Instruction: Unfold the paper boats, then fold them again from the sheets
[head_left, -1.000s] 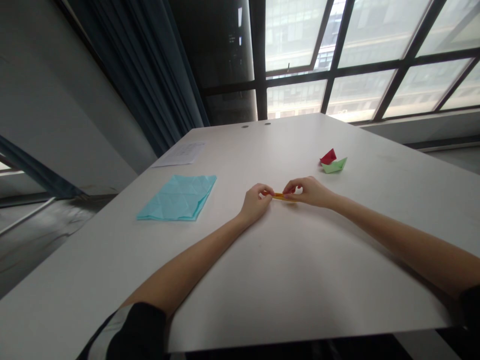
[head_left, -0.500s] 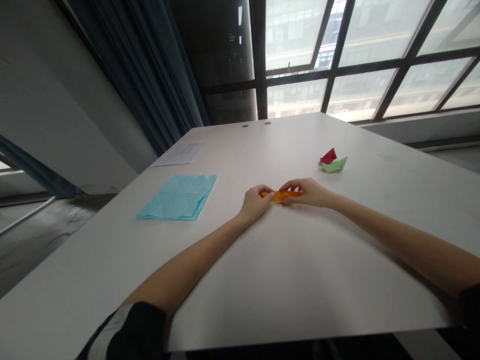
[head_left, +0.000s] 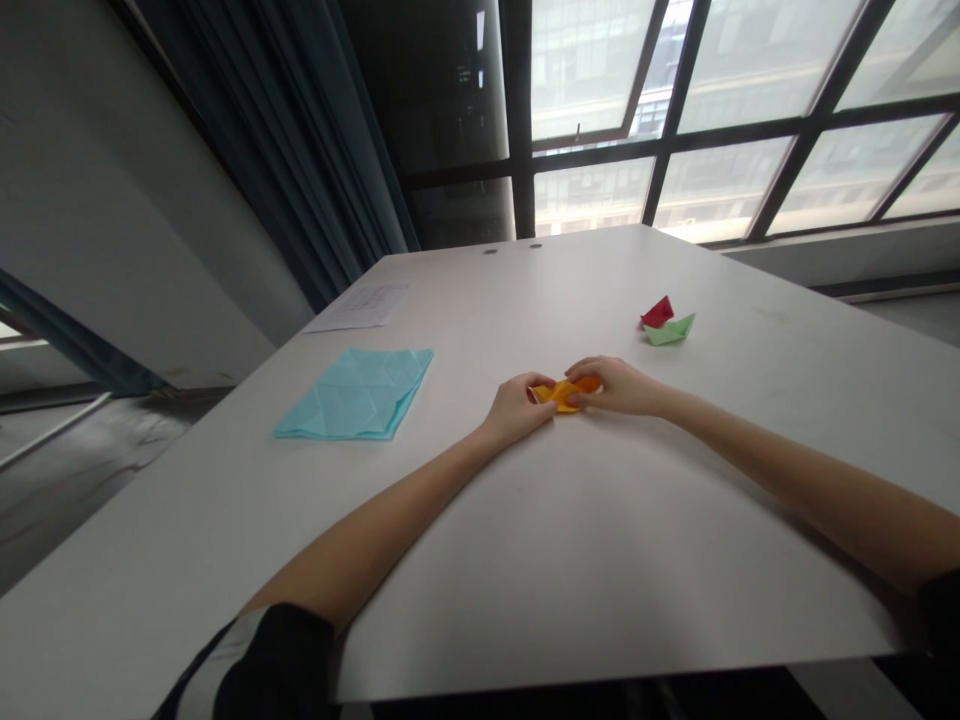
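A small piece of folded orange paper (head_left: 564,396) is between my two hands, just above or on the white table. My left hand (head_left: 519,403) grips its left end, thumb in front and fingers curled behind. The right end is pinched by my right hand (head_left: 613,387), with the thumb across the front. Parts of the paper are hidden by the fingers. Beyond my right hand stand a red folded paper boat (head_left: 658,312) and a light green paper boat (head_left: 670,331), close together.
A folded light blue sheet (head_left: 356,394) lies on the white table (head_left: 540,560) left of my hands. Farther back at the left edge is a printed white paper (head_left: 361,307). A blue curtain (head_left: 300,130) and windows stand behind the table.
The orange paper has been turned and spread somewhat, so more of its front face shows. My left hand has shifted slightly right, and both thumbs have moved on the paper.
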